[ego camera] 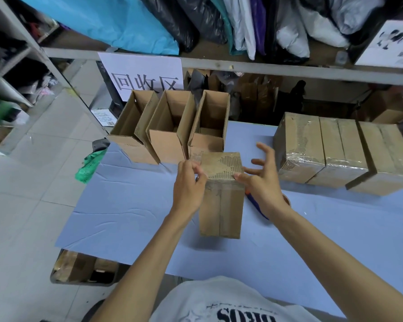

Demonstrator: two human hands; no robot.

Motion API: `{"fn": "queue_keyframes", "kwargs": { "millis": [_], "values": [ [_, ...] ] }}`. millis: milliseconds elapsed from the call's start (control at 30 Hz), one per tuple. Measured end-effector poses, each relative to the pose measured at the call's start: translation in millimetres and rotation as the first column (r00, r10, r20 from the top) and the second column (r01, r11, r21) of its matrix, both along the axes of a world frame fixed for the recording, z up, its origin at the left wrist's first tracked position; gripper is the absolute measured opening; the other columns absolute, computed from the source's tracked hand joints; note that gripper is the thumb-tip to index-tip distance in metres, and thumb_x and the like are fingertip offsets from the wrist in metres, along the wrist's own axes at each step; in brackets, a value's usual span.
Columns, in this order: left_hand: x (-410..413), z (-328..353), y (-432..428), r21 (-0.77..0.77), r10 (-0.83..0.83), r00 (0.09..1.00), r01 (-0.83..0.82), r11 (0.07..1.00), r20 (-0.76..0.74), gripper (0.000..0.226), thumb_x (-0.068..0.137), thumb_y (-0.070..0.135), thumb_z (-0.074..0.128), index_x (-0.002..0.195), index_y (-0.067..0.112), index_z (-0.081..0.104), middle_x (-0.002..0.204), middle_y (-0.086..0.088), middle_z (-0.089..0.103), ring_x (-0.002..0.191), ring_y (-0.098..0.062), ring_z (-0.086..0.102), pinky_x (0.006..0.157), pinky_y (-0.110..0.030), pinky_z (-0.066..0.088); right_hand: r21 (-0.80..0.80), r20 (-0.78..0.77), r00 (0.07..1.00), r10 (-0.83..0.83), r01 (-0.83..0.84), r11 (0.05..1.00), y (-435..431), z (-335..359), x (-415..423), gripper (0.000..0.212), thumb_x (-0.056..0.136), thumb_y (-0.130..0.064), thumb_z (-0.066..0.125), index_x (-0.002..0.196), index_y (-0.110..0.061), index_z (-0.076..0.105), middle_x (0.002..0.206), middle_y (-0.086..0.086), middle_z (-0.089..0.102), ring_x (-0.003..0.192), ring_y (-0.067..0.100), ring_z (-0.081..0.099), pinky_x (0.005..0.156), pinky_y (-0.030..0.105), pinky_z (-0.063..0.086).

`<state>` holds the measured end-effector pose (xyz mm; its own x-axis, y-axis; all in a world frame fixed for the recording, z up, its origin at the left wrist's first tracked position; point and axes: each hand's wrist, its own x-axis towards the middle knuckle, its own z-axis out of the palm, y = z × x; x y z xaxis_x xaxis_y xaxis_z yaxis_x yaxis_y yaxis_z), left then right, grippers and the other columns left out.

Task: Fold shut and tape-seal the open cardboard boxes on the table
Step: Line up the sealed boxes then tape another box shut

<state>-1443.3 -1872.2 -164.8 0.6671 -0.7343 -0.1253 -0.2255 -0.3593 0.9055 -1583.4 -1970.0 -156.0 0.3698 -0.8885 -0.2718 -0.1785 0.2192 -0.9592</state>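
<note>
Upright brown corrugated cardboard box (221, 205) looks light and stiff, best held by opposite sides; left hand (189, 184) pinches its top-left edge, right hand (264, 180) splayed, thumb touching.

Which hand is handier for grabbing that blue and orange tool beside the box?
Probably the right hand: it is open, only touching the box, and the tool lies just beneath its wrist. The left hand is curled on the box's other side.

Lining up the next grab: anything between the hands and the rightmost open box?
Yes: the closed box, between the left hand and right hand, stands directly in front of the rightmost open box.
</note>
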Motion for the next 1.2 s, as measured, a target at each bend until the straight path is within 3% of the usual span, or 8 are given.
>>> {"fn": "queue_keyframes", "kwargs": {
  "millis": [133, 333, 533, 667, 800, 900, 1067, 1200],
  "values": [
    [4.4, 9.4, -5.0, -0.016, 0.044, 0.952, -0.051, 0.999, -0.304, 0.066, 0.087, -0.008, 0.057, 0.137, 0.025, 0.029, 0.114, -0.002, 0.054, 0.091, -0.004, 0.057, 0.071, -0.019, 0.05, 0.217, 0.005, 0.995, -0.103, 0.099, 0.971, -9.3, 3.6, 1.7, 0.07, 0.074, 0.02, 0.064, 0.129, -0.02, 0.045, 0.113, 0.012, 0.052, 0.101, 0.036, 0.063, 0.08, 0.051, 0.056],
    [4.4, 7.0, -11.9, 0.096, 0.032, 0.99, -0.019, 0.995, -0.135, 0.061, 0.09, 0.02, 0.067, 0.14, 0.017, 0.032, 0.111, 0.009, 0.059, 0.098, -0.008, 0.057, 0.082, -0.024, 0.043, 0.145, -0.25, 0.968, 0.033, 0.004, 0.989, 4.6, 5.2, 22.1, 0.057, 0.068, -0.031, 0.086, 0.108, -0.01, 0.05, 0.106, 0.007, 0.061, 0.093, 0.021, 0.065, 0.077, 0.038, 0.057],
    [17.2, 0.5, -11.3, 0.03, 0.134, 0.939, -0.131, 0.991, -0.316, 0.06, 0.082, 0.007, 0.076, 0.135, 0.011, 0.047, 0.107, 0.001, 0.068, 0.096, -0.009, 0.062, 0.083, -0.025, 0.051, 0.364, -0.037, 0.998, 0.049, -0.032, 0.931, -15.9, 20.7, 5.7, 0.022, 0.084, 0.014, 0.061, 0.101, 0.0, 0.063, 0.09, 0.012, 0.068, 0.075, 0.018, 0.066, 0.048, 0.019, 0.051],
    [29.7, -1.7, -14.0, -0.002, 0.093, 0.881, -0.106, 0.994, -0.464, 0.056, 0.082, -0.003, 0.072, 0.132, 0.003, 0.05, 0.099, -0.001, 0.071, 0.097, -0.015, 0.066, 0.088, -0.028, 0.052, 0.403, -0.156, 0.987, 0.035, 0.032, 0.915, -12.5, 1.7, -16.2, 0.047, 0.082, 0.028, 0.026, 0.116, 0.015, 0.057, 0.086, 0.017, 0.061, 0.072, 0.027, 0.057, 0.051, 0.023, 0.053],
    [26.4, -3.5, -17.7, -0.038, 0.045, 0.902, -0.068, 0.997, -0.429, 0.032, 0.082, 0.0, 0.074, 0.112, 0.008, 0.066, 0.1, -0.003, 0.072, 0.093, -0.013, 0.068, 0.093, -0.029, 0.054, 0.305, -0.132, 0.991, 0.002, 0.039, 0.951, 4.1, -4.3, -10.3, 0.019, 0.093, -0.006, 0.051, 0.1, 0.003, 0.065, 0.086, 0.014, 0.067, 0.073, 0.022, 0.063, 0.059, 0.033, 0.057],
    [26.3, -8.3, -19.8, -0.042, 0.032, 0.926, -0.052, 0.998, -0.375, 0.018, 0.085, 0.006, 0.072, 0.097, 0.018, 0.068, 0.097, -0.001, 0.073, 0.095, -0.016, 0.069, 0.093, -0.036, 0.055, 0.247, -0.184, 0.977, 0.108, -0.06, 0.967, 6.3, 4.2, 1.9, 0.03, 0.086, -0.037, 0.069, 0.085, -0.007, 0.065, 0.071, 0.001, 0.065, 0.066, 0.015, 0.063, 0.066, 0.04, 0.06],
    [28.4, -12.3, -23.7, -0.049, 0.002, 0.943, -0.019, 0.999, -0.334, 0.02, 0.089, 0.003, 0.066, 0.107, 0.013, 0.068, 0.1, -0.003, 0.073, 0.095, -0.017, 0.069, 0.09, -0.035, 0.056, 0.275, -0.107, 0.985, 0.131, -0.098, 0.956, 2.9, 11.3, 3.2, 0.014, 0.089, -0.011, 0.068, 0.089, 0.003, 0.065, 0.09, 0.019, 0.068, 0.075, 0.027, 0.066, 0.059, 0.036, 0.06],
    [27.9, -15.1, -25.6, -0.058, -0.016, 0.953, -0.001, 0.998, -0.304, 0.021, 0.091, 0.003, 0.061, 0.107, 0.014, 0.068, 0.101, -0.004, 0.072, 0.096, -0.02, 0.069, 0.085, -0.033, 0.057, 0.296, -0.11, 0.963, 0.246, -0.205, 0.933, -8.1, 11.9, -2.9, 0.027, 0.095, -0.011, 0.058, 0.112, 0.011, 0.059, 0.1, 0.019, 0.068, 0.084, 0.028, 0.067, 0.082, 0.051, 0.057]
  ]
}}
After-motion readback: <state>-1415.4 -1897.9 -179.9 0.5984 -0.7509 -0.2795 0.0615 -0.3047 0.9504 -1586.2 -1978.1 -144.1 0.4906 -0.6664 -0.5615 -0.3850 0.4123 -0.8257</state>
